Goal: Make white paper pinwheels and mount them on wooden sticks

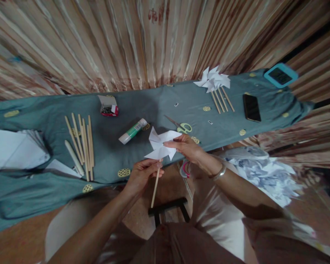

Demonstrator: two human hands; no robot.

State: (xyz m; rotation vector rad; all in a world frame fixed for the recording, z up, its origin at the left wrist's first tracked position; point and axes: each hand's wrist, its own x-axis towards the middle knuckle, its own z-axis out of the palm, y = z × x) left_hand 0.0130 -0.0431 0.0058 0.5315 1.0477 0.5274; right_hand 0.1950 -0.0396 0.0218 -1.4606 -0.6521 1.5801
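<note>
A white paper pinwheel [157, 145] with a dark pin at its centre is held over the near edge of the cloth-covered table. My right hand [189, 147] grips it from the right, thumb beside the pin. Below it, my left hand [146, 173] is closed around a thin wooden stick [154, 190] that slants down past the table edge. The stick's upper end is hidden by the fingers and the paper. Just beyond my right hand lie scissors [183, 127] with pale green handles. A glue stick [133, 131] with a green label rests beyond the pinwheel.
Several wooden sticks [85, 143] lie at left beside a paper stack [19, 148]. A small red box [109, 110] of pins stands open behind. Finished pinwheels [213, 80], a phone [252, 107] and a blue clock [281, 75] are at right. Paper scraps [264, 172] sit below the table.
</note>
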